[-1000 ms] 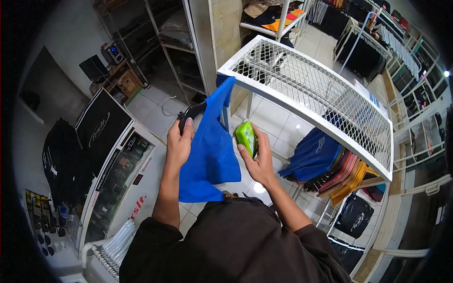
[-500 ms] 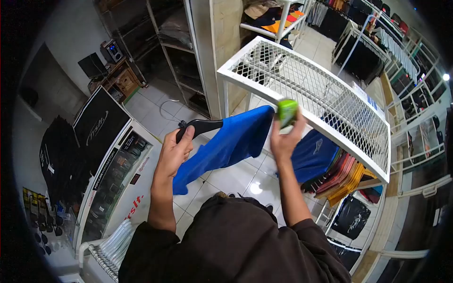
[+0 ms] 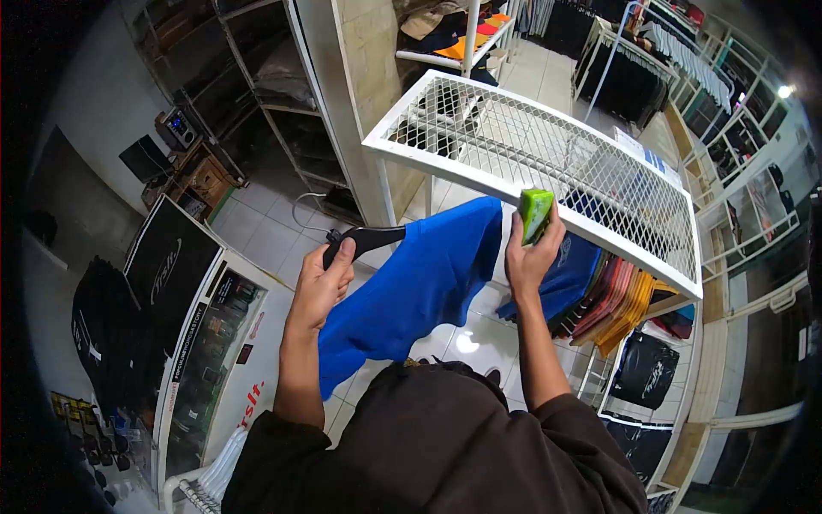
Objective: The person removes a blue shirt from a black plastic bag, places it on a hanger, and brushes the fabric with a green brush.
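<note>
My left hand (image 3: pixel 317 287) is closed round one arm of a black clothes hanger (image 3: pixel 377 239); its metal hook (image 3: pixel 297 208) sticks out beyond the fist. From the hanger drapes a blue shirt (image 3: pixel 411 287), spread between my two hands and hanging over the floor. Upright in my right hand (image 3: pixel 533 257) is a small bright green block with a pale, glossy face (image 3: pixel 536 216), gripped between thumb and fingers. That hand is just right of the shirt's far edge, at the near bar of a white mesh-topped rack (image 3: pixel 591 224).
Below the mesh top hang a blue garment (image 3: pixel 556 274) and several coloured shirts (image 3: pixel 618 300). To the left stands a glass display case (image 3: pixel 210 368), with white hangers (image 3: pixel 214 480) near me. A pillar (image 3: pixel 371 94) rises behind the rack.
The green block has come from a blurred, tipped position to a steadier one slightly right of the shirt. The shirt is spread wider and hangs lower. The view has shifted slightly.
</note>
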